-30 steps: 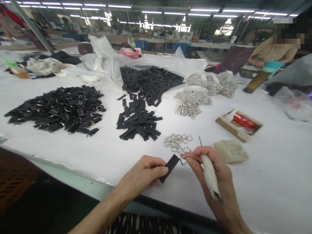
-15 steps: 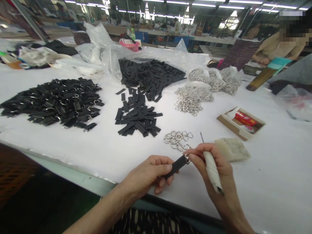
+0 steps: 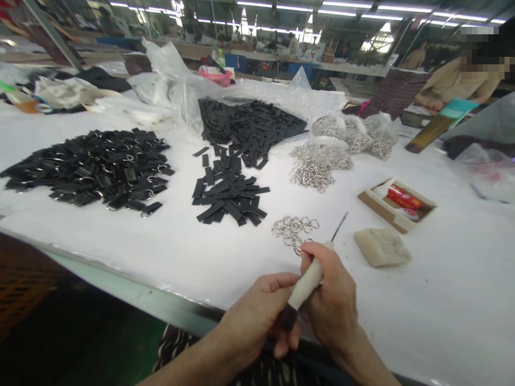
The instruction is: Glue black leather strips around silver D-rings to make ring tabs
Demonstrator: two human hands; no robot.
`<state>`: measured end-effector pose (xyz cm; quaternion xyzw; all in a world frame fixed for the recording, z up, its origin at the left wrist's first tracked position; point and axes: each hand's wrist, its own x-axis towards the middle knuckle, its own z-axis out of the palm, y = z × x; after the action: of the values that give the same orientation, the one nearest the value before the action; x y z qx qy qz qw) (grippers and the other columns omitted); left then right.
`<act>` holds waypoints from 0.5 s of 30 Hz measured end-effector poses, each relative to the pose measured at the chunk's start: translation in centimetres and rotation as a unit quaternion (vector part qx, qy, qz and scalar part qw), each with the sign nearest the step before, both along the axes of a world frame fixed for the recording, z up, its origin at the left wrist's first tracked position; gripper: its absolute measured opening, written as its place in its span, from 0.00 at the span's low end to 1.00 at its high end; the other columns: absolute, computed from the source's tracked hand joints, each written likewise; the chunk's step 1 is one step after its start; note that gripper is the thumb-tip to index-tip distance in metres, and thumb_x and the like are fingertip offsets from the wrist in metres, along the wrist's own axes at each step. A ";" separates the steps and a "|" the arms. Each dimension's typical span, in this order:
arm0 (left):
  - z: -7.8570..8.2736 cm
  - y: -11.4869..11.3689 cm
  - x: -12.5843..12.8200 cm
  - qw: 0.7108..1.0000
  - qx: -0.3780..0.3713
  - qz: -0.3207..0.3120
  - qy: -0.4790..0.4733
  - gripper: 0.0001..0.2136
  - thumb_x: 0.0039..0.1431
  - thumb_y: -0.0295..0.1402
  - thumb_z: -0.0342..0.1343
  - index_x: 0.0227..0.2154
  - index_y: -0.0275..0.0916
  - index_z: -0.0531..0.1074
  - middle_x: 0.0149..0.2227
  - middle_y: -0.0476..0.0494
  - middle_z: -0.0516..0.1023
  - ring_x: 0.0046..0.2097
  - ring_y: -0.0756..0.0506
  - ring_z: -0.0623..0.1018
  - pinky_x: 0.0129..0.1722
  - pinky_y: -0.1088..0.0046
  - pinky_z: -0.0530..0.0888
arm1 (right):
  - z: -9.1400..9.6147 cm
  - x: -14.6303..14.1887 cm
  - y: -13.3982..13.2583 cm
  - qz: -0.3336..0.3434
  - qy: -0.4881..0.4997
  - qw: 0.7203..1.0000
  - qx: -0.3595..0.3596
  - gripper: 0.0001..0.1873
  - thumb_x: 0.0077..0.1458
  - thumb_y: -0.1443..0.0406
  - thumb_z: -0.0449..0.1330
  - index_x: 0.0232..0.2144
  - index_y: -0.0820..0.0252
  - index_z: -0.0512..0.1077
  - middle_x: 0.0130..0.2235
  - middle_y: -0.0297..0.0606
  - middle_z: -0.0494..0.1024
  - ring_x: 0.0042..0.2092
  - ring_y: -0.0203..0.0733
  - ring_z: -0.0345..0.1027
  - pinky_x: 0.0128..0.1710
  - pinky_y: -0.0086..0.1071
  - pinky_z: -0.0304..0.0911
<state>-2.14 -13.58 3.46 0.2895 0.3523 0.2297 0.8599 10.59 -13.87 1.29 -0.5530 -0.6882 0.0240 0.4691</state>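
Observation:
My right hand [image 3: 336, 297] is closed around an awl [image 3: 306, 287] with a pale wrapped handle. Its thin metal shaft points up and away to the right, over the white tabletop. My left hand [image 3: 257, 308] is close beside it, low at the table's front edge, with its fingers curled on a black strap that is mostly hidden between the hands. Whether the dark bit by the fingers belongs to the strap or the handle end, I cannot tell. Just beyond my right fingertips lie loose metal rings [image 3: 292, 228].
Black straps [image 3: 231, 195] lie piled ahead, and straps fitted with rings [image 3: 96, 169] are heaped at left. Bagged rings [image 3: 348, 131] stand farther back. A pale block [image 3: 382, 247] and an open cardboard box [image 3: 396, 206] are at right. Another person sits at far right.
Both hands have drawn together and nearer to me. The right hand has moved left and down, the awl tilting to the right. The strap and its ring, visible before, are now mostly covered.

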 end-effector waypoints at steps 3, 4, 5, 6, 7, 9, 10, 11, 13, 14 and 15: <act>0.6 0.4 -0.8 0.999 0.029 -0.024 -0.012 0.09 0.53 0.31 0.52 0.32 0.33 0.75 0.28 0.43 0.72 0.25 0.50 0.75 0.17 0.82 0.70 | 0.0 0.6 0.3 0.015 -0.053 0.998 0.014 0.11 0.56 0.72 0.50 0.41 0.60 0.65 0.29 0.38 0.71 0.31 0.43 0.65 0.29 0.36 0.62; 0.9 0.5 -1.1 0.999 0.034 -0.028 -0.017 0.10 0.51 0.28 0.51 0.33 0.33 0.76 0.30 0.42 0.73 0.29 0.49 0.76 0.20 0.81 0.73 | 0.1 0.8 0.4 0.018 -0.061 0.998 0.015 0.10 0.56 0.72 0.50 0.41 0.60 0.65 0.29 0.39 0.71 0.32 0.43 0.64 0.30 0.37 0.62; 1.2 0.7 -1.3 0.998 0.039 -0.034 -0.023 0.11 0.50 0.27 0.51 0.35 0.33 0.76 0.32 0.41 0.74 0.32 0.48 0.76 0.24 0.79 0.75 | 0.1 0.9 0.5 0.019 -0.064 0.998 0.015 0.10 0.56 0.72 0.50 0.41 0.60 0.65 0.29 0.39 0.72 0.32 0.44 0.64 0.31 0.38 0.62; 1.3 0.9 -1.5 0.998 0.044 -0.040 -0.030 0.12 0.51 0.26 0.51 0.36 0.33 0.76 0.34 0.40 0.75 0.35 0.47 0.76 0.27 0.78 0.76 | 0.2 1.0 0.5 0.020 -0.064 0.998 0.014 0.10 0.56 0.72 0.50 0.40 0.60 0.65 0.30 0.40 0.72 0.32 0.43 0.64 0.31 0.38 0.62; 1.5 1.0 -1.7 0.997 0.045 -0.048 -0.033 0.12 0.51 0.26 0.52 0.38 0.34 0.75 0.35 0.40 0.75 0.36 0.47 0.76 0.29 0.77 0.76 | 0.3 1.0 0.5 0.022 -0.060 0.998 0.012 0.09 0.57 0.72 0.50 0.40 0.61 0.65 0.30 0.40 0.72 0.32 0.43 0.64 0.31 0.37 0.62; 1.3 1.2 -1.7 0.997 0.039 -0.063 -0.026 0.12 0.53 0.29 0.53 0.40 0.35 0.74 0.36 0.40 0.76 0.35 0.47 0.77 0.28 0.77 0.76 | 0.4 0.9 0.5 0.028 -0.042 0.999 0.005 0.08 0.57 0.72 0.51 0.39 0.60 0.66 0.30 0.39 0.72 0.32 0.42 0.64 0.31 0.36 0.62; 1.1 1.2 -1.7 0.997 0.032 -0.064 -0.014 0.12 0.53 0.30 0.54 0.40 0.35 0.74 0.35 0.40 0.76 0.32 0.48 0.77 0.26 0.77 0.76 | 0.4 0.9 0.4 0.031 -0.031 0.999 -0.003 0.07 0.57 0.71 0.51 0.38 0.60 0.66 0.31 0.39 0.73 0.32 0.42 0.65 0.31 0.35 0.62; 0.9 1.3 -1.6 0.998 0.023 -0.061 -0.001 0.11 0.52 0.30 0.55 0.38 0.34 0.74 0.33 0.41 0.76 0.29 0.48 0.77 0.24 0.78 0.75 | 0.5 0.8 0.3 0.031 -0.016 0.999 -0.011 0.06 0.57 0.71 0.52 0.38 0.59 0.67 0.31 0.39 0.73 0.33 0.42 0.66 0.31 0.35 0.63; 0.3 1.3 -1.4 0.999 0.010 -0.042 0.017 0.08 0.50 0.30 0.57 0.34 0.33 0.73 0.29 0.42 0.76 0.25 0.49 0.77 0.20 0.79 0.74 | 0.7 0.8 0.1 0.022 0.017 0.999 -0.031 0.06 0.57 0.69 0.54 0.37 0.57 0.67 0.33 0.37 0.74 0.34 0.40 0.67 0.32 0.33 0.63; 0.0 1.3 -1.4 0.999 0.008 -0.027 0.023 0.07 0.49 0.31 0.57 0.31 0.32 0.73 0.28 0.42 0.76 0.25 0.49 0.77 0.19 0.80 0.73 | 1.0 0.9 0.0 0.012 0.037 0.998 -0.040 0.05 0.57 0.69 0.55 0.37 0.56 0.68 0.34 0.36 0.74 0.34 0.40 0.68 0.32 0.32 0.64; -0.1 1.3 -1.4 0.999 0.010 -0.011 0.029 0.07 0.49 0.31 0.58 0.30 0.33 0.72 0.27 0.42 0.76 0.24 0.49 0.77 0.19 0.80 0.73 | 1.3 1.0 -0.1 -0.001 0.062 0.997 -0.049 0.05 0.56 0.68 0.56 0.37 0.55 0.68 0.34 0.34 0.75 0.34 0.39 0.69 0.32 0.31 0.64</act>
<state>-3.52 -12.32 3.32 0.3085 0.3716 0.2156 0.8487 11.64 -13.99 2.56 -0.5737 -0.6549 0.0914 0.4833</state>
